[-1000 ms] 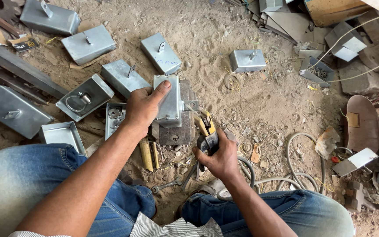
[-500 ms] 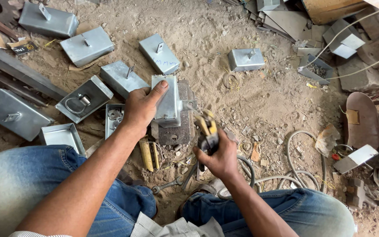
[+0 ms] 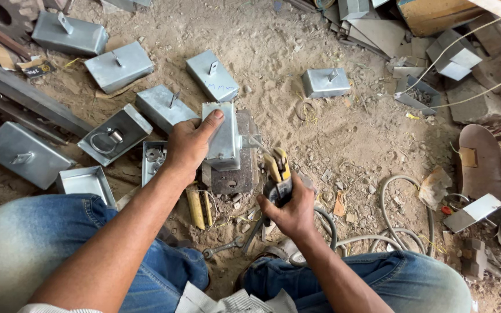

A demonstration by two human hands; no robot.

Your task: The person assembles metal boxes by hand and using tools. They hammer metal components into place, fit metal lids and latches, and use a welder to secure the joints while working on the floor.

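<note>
My left hand (image 3: pixel 188 145) grips a galvanized metal box (image 3: pixel 222 136), thumb along its top edge, holding it on a dark steel block (image 3: pixel 240 171) just beyond my fingers. My right hand (image 3: pixel 290 210) is clenched around yellow-handled pliers (image 3: pixel 277 174), their handles pointing toward the box. An open-end wrench (image 3: pixel 222 249) lies on the sand between my knees, near my right wrist. More boxes (image 3: pixel 119 66) sit beyond my left hand.

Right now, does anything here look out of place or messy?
Yes. A wrench lies loose in the dirt between the knees, and grey metal boxes are scattered at odd angles over the sandy ground.
</note>
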